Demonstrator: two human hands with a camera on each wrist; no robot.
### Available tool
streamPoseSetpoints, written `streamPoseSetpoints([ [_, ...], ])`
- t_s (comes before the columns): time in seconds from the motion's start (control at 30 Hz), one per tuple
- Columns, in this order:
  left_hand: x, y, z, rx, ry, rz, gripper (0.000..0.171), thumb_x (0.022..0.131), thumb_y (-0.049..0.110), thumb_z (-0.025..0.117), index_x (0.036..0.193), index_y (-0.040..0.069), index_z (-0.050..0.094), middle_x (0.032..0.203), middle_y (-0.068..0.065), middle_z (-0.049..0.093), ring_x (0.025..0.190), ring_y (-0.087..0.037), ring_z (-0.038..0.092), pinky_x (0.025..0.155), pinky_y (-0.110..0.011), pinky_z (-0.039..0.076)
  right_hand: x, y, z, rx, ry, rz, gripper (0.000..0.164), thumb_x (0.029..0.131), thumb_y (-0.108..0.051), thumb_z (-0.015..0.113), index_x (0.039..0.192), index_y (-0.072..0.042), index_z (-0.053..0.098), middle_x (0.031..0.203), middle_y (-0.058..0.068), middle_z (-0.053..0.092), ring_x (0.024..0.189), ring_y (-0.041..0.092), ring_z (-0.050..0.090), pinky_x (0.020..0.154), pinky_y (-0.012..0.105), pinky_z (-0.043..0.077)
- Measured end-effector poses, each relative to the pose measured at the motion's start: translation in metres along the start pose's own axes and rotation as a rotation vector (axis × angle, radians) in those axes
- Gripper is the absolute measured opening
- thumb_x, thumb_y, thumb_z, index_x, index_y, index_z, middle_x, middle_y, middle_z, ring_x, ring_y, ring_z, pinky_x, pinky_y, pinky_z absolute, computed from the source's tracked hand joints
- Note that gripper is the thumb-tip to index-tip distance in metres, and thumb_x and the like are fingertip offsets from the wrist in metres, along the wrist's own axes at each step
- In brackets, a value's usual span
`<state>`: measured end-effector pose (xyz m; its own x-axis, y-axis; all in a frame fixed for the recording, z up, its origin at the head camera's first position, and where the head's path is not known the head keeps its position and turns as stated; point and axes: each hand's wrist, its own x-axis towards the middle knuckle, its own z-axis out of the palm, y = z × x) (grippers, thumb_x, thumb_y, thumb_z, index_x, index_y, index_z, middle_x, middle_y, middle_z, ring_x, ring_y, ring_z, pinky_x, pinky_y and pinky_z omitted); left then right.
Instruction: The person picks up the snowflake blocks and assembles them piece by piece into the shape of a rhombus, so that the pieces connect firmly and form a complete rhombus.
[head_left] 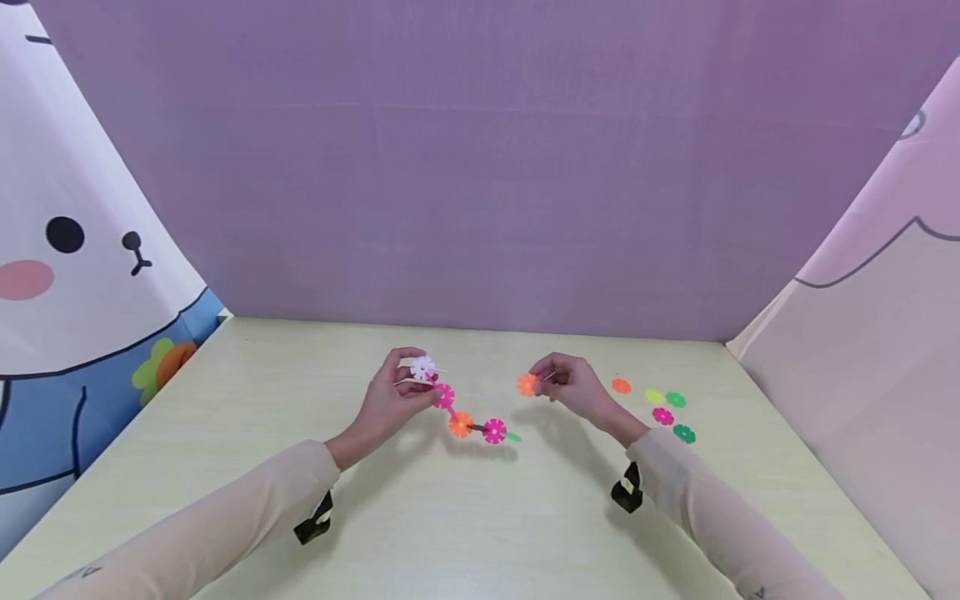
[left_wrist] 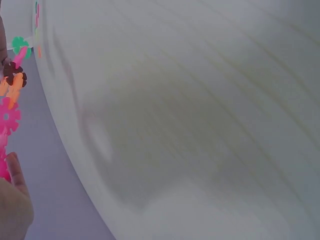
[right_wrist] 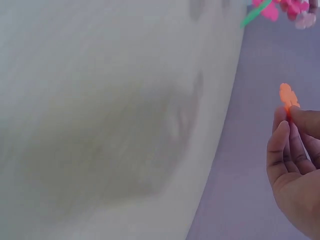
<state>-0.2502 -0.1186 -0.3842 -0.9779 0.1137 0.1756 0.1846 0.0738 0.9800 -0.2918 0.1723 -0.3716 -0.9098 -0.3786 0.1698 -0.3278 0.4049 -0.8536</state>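
Observation:
My left hand (head_left: 386, 398) grips the upper end of a chain of interlocked plastic snowflake discs, beside a white disc (head_left: 422, 367). Below it the chain slants down to the right through a pink disc (head_left: 445, 395), an orange disc (head_left: 461, 424) and a magenta disc (head_left: 494, 431). A green disc (left_wrist: 21, 46) forms its far end, with a dark brown disc (left_wrist: 15, 73) farther up the chain. Between thumb and fingertips, my right hand (head_left: 576, 387) pinches a single orange snowflake disc (head_left: 527, 384), held apart from the chain.
Several loose discs lie on the table to the right: an orange one (head_left: 621, 386), a yellow one (head_left: 654, 397), a magenta one (head_left: 663, 416) and green ones (head_left: 684, 433). Purple cloth (head_left: 480, 208) hangs behind the pale table (head_left: 450, 533), with printed cloths at both sides.

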Motion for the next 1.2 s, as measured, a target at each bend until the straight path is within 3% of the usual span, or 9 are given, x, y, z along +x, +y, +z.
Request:
streamPoseSetpoints([
  [0.1, 0.000, 0.000, 0.001, 0.002, -0.006, 0.005, 0.057, 0.076, -0.003, 0.069, 0.124, 0.008, 0.039, 0.109, -0.028, 0.055, 0.086, -0.021, 0.064, 0.074, -0.026, 0.055, 0.004, -0.008, 0.009, 0.030, 0.002, 0.001, 0.017, 0.083, 0.001, 0.062, 0.100, 0.002, 0.060, 0.089, 0.017, 0.064, 0.072, 0.015, 0.061, 0.065, 0.038, 0.053],
  [0.37, 0.000, 0.000, 0.003, 0.008, -0.013, 0.010, 0.058, 0.076, -0.004, 0.069, 0.124, 0.008, 0.039, 0.108, -0.029, 0.055, 0.087, -0.024, 0.064, 0.073, -0.026, 0.055, 0.016, -0.025, 0.033, 0.126, -0.008, -0.023, 0.017, 0.083, 0.003, 0.060, 0.101, 0.003, 0.059, 0.089, 0.021, 0.064, 0.077, 0.032, 0.062, 0.064, 0.035, 0.052],
  [0.53, 0.000, 0.000, 0.004, 0.025, -0.018, 0.002, 0.058, 0.076, -0.002, 0.069, 0.125, 0.008, 0.039, 0.108, -0.027, 0.057, 0.088, -0.024, 0.064, 0.075, -0.027, 0.055, 0.022, -0.031, 0.047, 0.173, -0.017, -0.022, 0.018, 0.083, 0.003, 0.061, 0.101, 0.005, 0.060, 0.091, 0.025, 0.064, 0.077, 0.030, 0.063, 0.063, 0.032, 0.052],
  [0.77, 0.000, -0.001, 0.006, 0.042, -0.021, 0.007, 0.058, 0.076, -0.001, 0.070, 0.125, 0.009, 0.039, 0.107, -0.023, 0.059, 0.090, -0.025, 0.064, 0.076, -0.027, 0.055, 0.026, -0.040, 0.060, 0.200, -0.036, -0.002, 0.017, 0.083, 0.003, 0.061, 0.100, 0.003, 0.060, 0.090, 0.020, 0.065, 0.078, 0.032, 0.063, 0.063, 0.027, 0.051],
  [1.03, 0.000, -0.001, 0.006, 0.048, -0.038, 0.027, 0.058, 0.077, 0.000, 0.070, 0.125, 0.009, 0.038, 0.108, -0.026, 0.058, 0.090, -0.026, 0.064, 0.074, -0.027, 0.055, 0.028, -0.044, 0.066, 0.207, -0.046, -0.002, 0.017, 0.083, 0.002, 0.060, 0.100, 0.003, 0.060, 0.090, 0.018, 0.065, 0.072, 0.014, 0.062, 0.066, 0.030, 0.053],
  [1.2, 0.001, -0.002, 0.006, 0.045, -0.047, 0.024, 0.059, 0.077, 0.000, 0.069, 0.126, 0.007, 0.037, 0.111, -0.029, 0.055, 0.091, -0.026, 0.063, 0.075, -0.027, 0.055, 0.029, -0.046, 0.067, 0.214, -0.041, 0.007, 0.017, 0.083, 0.003, 0.060, 0.100, 0.003, 0.059, 0.089, 0.018, 0.064, 0.071, 0.012, 0.062, 0.065, 0.028, 0.052],
])
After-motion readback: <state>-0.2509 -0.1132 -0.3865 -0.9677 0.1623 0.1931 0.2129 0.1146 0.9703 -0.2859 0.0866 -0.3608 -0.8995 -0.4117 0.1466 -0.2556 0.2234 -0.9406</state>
